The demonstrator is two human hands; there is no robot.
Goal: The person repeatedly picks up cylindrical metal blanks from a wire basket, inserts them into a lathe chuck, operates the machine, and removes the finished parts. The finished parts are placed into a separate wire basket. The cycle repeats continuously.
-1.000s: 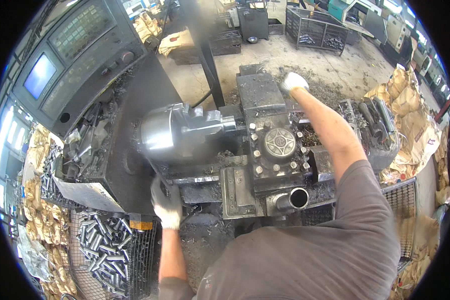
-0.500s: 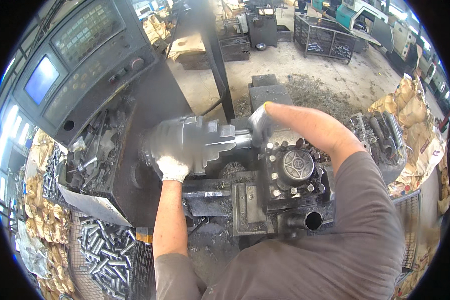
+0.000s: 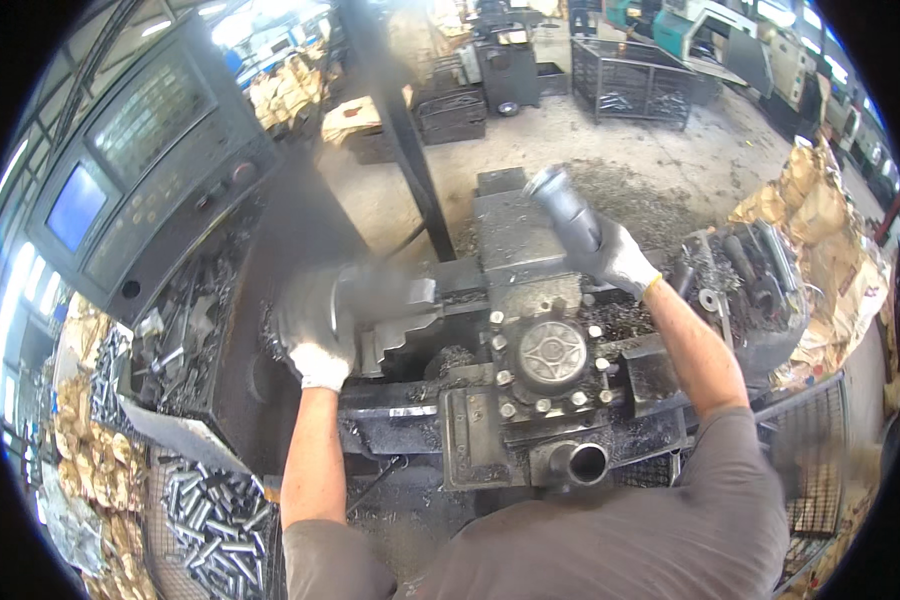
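Our machine fills the middle, its control panel rising at the left. Below that, a wire basket carries a pile of short metal pieces. Our gloved left hand lies against the side of the stepped chuck; we cannot tell whether its fingers grip. Over the machine's far side, well apart from the chuck, we hold a metal tube tilted, our gloved right hand wrapped around its lower end. Bolts ring the round cap nearer us.
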